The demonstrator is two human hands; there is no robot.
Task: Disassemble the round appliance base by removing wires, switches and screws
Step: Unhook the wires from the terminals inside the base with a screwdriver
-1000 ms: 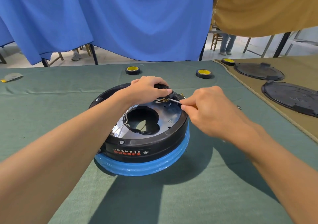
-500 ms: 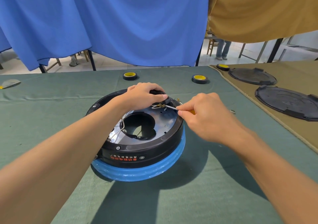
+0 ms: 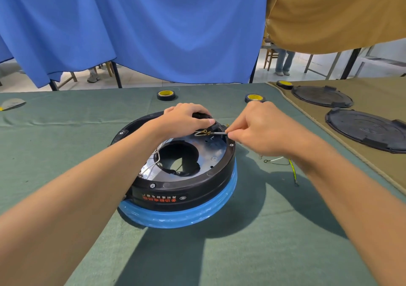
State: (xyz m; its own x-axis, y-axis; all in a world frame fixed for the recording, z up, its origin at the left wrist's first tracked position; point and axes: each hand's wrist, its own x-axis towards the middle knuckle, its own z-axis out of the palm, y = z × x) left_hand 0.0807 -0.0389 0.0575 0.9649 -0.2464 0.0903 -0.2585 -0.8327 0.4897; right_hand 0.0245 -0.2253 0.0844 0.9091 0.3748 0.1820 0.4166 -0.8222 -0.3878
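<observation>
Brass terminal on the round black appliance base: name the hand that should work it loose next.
Right. The right hand pinches a thin metal tool whose tip is at the brass terminal; the left hand grips the black switch block.

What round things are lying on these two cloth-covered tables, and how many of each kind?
Tape rolls: 3
Black round covers: 2
Round appliance base: 1
Total: 6
</observation>
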